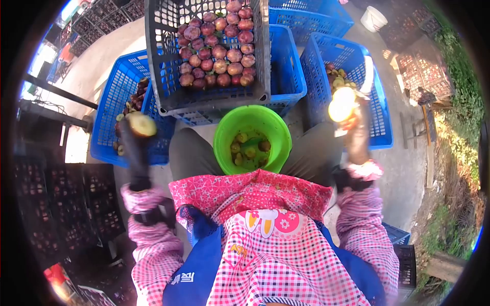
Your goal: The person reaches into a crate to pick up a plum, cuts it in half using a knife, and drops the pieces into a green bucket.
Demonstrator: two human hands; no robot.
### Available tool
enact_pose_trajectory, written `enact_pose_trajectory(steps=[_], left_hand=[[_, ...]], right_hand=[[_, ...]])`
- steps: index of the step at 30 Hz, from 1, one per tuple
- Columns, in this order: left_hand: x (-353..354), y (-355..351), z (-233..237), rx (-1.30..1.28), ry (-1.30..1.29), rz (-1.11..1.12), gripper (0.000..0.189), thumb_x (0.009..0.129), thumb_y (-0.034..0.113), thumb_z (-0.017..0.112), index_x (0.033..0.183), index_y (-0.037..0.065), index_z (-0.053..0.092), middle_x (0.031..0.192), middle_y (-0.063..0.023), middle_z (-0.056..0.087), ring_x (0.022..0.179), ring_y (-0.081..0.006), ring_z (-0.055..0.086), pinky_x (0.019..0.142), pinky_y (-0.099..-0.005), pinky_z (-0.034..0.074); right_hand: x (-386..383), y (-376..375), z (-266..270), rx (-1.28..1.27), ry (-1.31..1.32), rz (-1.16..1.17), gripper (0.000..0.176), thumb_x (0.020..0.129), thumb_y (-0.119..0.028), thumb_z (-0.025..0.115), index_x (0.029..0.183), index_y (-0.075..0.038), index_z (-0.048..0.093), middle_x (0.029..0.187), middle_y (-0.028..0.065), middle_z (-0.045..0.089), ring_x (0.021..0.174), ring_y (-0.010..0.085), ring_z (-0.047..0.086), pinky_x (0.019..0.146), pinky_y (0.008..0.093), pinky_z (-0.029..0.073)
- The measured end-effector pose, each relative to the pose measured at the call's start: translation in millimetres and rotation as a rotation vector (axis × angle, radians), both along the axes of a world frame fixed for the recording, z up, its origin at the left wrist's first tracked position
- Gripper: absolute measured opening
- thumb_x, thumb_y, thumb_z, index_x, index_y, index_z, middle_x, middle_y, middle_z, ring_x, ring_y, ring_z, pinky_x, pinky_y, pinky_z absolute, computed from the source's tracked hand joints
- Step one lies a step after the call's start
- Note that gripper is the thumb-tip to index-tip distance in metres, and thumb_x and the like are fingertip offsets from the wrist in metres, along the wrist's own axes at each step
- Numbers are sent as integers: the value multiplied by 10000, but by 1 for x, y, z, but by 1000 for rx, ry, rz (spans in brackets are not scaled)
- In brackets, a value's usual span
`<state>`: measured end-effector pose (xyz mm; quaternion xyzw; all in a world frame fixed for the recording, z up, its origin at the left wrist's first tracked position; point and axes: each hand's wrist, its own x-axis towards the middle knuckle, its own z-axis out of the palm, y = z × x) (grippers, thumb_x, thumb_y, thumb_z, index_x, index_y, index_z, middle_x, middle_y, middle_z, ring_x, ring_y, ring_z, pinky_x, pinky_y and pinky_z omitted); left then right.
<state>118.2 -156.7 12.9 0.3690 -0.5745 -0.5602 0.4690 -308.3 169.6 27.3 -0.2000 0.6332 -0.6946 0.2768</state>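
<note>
My left hand (136,155), in a dark glove, is closed on a cut plum half (142,124) with its pale flesh showing, over the left blue crate (108,102). My right hand (359,135), gloved and smeared by motion, grips an overexposed plum half (342,104) above the right blue crate (378,125). A pale curved strip (368,75) rises from the same hand; its kind is blurred. Between my knees stands a green bucket (223,133) with several plum pieces (249,152) at its bottom. Ahead, a black crate (176,97) holds many whole reddish plums (219,51).
The black crate rests on a blue crate (288,66). More blue crates (306,20) and a white bucket (374,19) stand farther back. Stacked dark crates of fruit (66,204) line the left. A rake-like tool (426,115) and greenery (459,66) are on the right.
</note>
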Motion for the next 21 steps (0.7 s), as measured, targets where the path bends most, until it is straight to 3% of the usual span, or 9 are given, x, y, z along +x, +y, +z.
enact_pose_trajectory(steps=[2, 4, 7, 9, 14, 15, 17, 20, 21], left_hand=[[38, -70, 22, -531, -834, 162, 377, 968, 273, 564, 1173, -42, 571, 1116, -193, 631, 1050, -289, 615, 911, -408, 486], [-16, -61, 57, -682, -835, 164, 379, 964, 270, 563, 1169, -48, 579, 1128, -219, 631, 1063, -314, 613, 910, -412, 481], [-123, -54, 60, -627, -526, -268, 430, 937, 313, 575, 1219, -13, 582, 1161, -250, 634, 1070, -374, 620, 905, -422, 481], [-188, -74, 24, -566, -817, -331, 473, 893, 365, 613, 1220, 23, 588, 1088, -241, 656, 1033, -391, 633, 871, -442, 492], [-307, -156, -93, -930, -896, -527, 465, 889, 407, 580, 1184, 48, 599, 1013, -236, 665, 918, -412, 652, 789, -493, 512], [-323, -167, -107, -968, -954, -657, 461, 891, 416, 565, 1179, 58, 610, 1022, -231, 667, 909, -416, 653, 778, -495, 515], [-352, -177, -138, -787, -1032, -727, 477, 890, 445, 545, 1167, 66, 631, 997, -249, 666, 857, -418, 659, 766, -483, 523], [-317, -77, -13, -702, -1895, -573, 315, 789, 309, 635, 990, 104, 764, 999, -129, 735, 948, -310, 707, 805, -414, 553], [-318, -78, -20, -740, -1927, -592, 332, 801, 323, 629, 1013, 97, 746, 999, -140, 727, 934, -318, 703, 798, -418, 551]], right_hand=[[-33, -4, 54, 382, 818, -114, 402, 952, -332, 628, 1179, -3, 593, 1014, 73, 672, 864, 152, 635, 780, 293, 501], [-51, 4, 63, 399, 864, -231, 364, 937, -281, 666, 1143, 12, 608, 1006, 75, 674, 849, 149, 614, 778, 302, 493], [-38, -6, 71, 374, 568, -260, 325, 944, -283, 659, 1116, -8, 634, 940, 49, 662, 836, 111, 578, 765, 283, 481], [-38, -13, 55, 439, 616, -274, 285, 950, -251, 649, 1120, -22, 652, 888, 19, 655, 812, 94, 565, 750, 267, 473], [-35, 4, 18, 395, 638, -251, 254, 951, -222, 636, 1092, -13, 671, 887, 34, 659, 810, 83, 560, 760, 264, 471], [-38, 13, 20, 508, 356, -289, 258, 947, -217, 640, 1087, -4, 677, 860, 15, 650, 781, 80, 560, 721, 260, 470], [-37, 28, 21, 384, 350, -359, 255, 974, -215, 604, 1133, -25, 665, 717, -45, 542, 603, 40, 476, 534, 226, 395], [-34, 39, 28, 313, 319, -431, 266, 1009, -214, 544, 1190, -34, 621, 650, -66, 463, 513, 17, 397, 449, 206, 322], [-34, 40, 29, 311, 328, -413, 280, 1021, -218, 518, 1201, -25, 610, 662, -55, 485, 521, 27, 411, 465, 207, 339]])
